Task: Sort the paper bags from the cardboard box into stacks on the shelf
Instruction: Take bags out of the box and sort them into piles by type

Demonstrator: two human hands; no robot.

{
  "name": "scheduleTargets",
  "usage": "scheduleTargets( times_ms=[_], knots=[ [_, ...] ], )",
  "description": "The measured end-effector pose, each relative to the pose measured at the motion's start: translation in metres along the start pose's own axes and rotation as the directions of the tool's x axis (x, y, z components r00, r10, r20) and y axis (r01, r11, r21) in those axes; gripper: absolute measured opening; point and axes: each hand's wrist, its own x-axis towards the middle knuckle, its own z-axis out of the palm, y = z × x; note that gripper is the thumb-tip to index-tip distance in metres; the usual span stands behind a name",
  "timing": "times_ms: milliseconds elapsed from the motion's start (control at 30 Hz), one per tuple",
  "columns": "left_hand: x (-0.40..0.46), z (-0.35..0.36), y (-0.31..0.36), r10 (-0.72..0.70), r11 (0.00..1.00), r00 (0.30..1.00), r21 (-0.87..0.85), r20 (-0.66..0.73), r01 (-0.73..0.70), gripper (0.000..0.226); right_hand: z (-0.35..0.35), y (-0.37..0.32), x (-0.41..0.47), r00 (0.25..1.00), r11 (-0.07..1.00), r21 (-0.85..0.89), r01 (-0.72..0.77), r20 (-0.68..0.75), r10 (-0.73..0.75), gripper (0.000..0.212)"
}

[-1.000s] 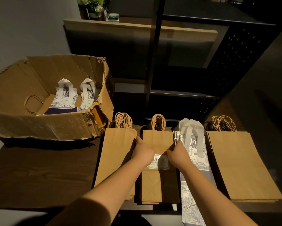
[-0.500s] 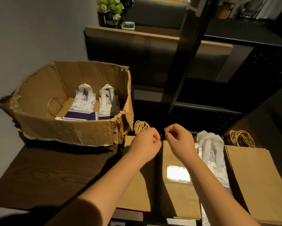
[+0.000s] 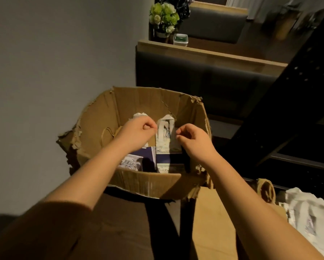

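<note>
From the head camera I see both hands over the torn cardboard box, which sits on the dark shelf toward its far edge. My left hand has its grip curled together, holding nothing I can make out. The right hand hangs loosely curled — also empty. In the box lie patterned white-and-blue paper bags; a brown paper bag lies flat just right of the box, beside white-handled bags.
</note>
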Motion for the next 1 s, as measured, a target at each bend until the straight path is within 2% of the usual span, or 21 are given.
scheduleTargets(
  times_ms=[100, 233, 333, 433, 500, 533, 600, 667, 767, 867, 933, 1000],
  knots=[
    [0.037, -0.023, -0.036, -0.104, 0.993, 0.991, 0.061, 0.089, 0.099, 0.009, 0.029, -0.003, 0.04, 0.984, 0.987, -0.143, -0.076, 0.148, 0.097, 0.018],
    [0.076, -0.029, -0.077, -0.144, 0.989, 0.971, 0.061, 0.189, 0.135, 0.012, 0.075, 0.001, 0.082, 0.931, 0.947, -0.295, -0.127, 0.295, 0.216, 0.027],
    [0.101, -0.026, -0.101, -0.21, 0.976, 0.95, 0.097, 0.233, 0.193, 0.015, 0.099, 0.012, 0.1, 0.862, 0.907, -0.399, -0.133, 0.405, 0.305, 0.029],
    [0.12, -0.022, -0.123, -0.363, 0.906, 0.88, 0.336, 0.307, 0.257, 0.012, 0.108, 0.027, 0.104, 0.787, 0.862, -0.474, -0.181, 0.455, 0.416, 0.023],
    [0.126, -0.018, -0.139, -0.483, 0.81, 0.805, 0.526, 0.344, 0.261, 0.025, 0.109, 0.035, 0.102, 0.71, 0.821, -0.531, -0.212, 0.494, 0.503, 0.018],
    [0.128, -0.016, -0.147, -0.532, 0.777, 0.769, 0.565, 0.353, 0.278, 0.032, 0.109, 0.039, 0.101, 0.678, 0.809, -0.549, -0.208, 0.515, 0.524, 0.017],
    [0.131, -0.012, -0.16, -0.586, 0.746, 0.729, 0.586, 0.354, 0.316, 0.043, 0.112, 0.044, 0.099, 0.667, 0.813, -0.526, -0.25, 0.515, 0.538, 0.029],
    [0.138, -0.01, -0.167, -0.597, 0.745, 0.721, 0.576, 0.352, 0.336, 0.048, 0.114, 0.045, 0.1, 0.667, 0.82, -0.461, -0.339, 0.497, 0.555, 0.034],
    [0.143, -0.005, -0.171, -0.609, 0.736, 0.712, 0.583, 0.349, 0.344, 0.053, 0.115, 0.049, 0.103, 0.631, 0.815, -0.473, -0.333, 0.53, 0.566, 0.037],
    [0.144, -0.003, -0.173, -0.641, 0.715, 0.674, 0.606, 0.368, 0.35, 0.054, 0.112, 0.052, 0.104, 0.65, 0.816, -0.421, -0.396, 0.499, 0.573, 0.031],
    [0.143, -0.005, -0.173, -0.653, 0.713, 0.652, 0.603, 0.385, 0.358, 0.053, 0.111, 0.055, 0.106, 0.647, 0.805, -0.419, -0.421, 0.483, 0.59, 0.017],
    [0.139, -0.008, -0.174, -0.66, 0.705, 0.637, 0.622, 0.398, 0.342, 0.056, 0.11, 0.06, 0.11, 0.644, 0.791, -0.484, -0.375, 0.478, 0.598, 0.014]
  ],
)
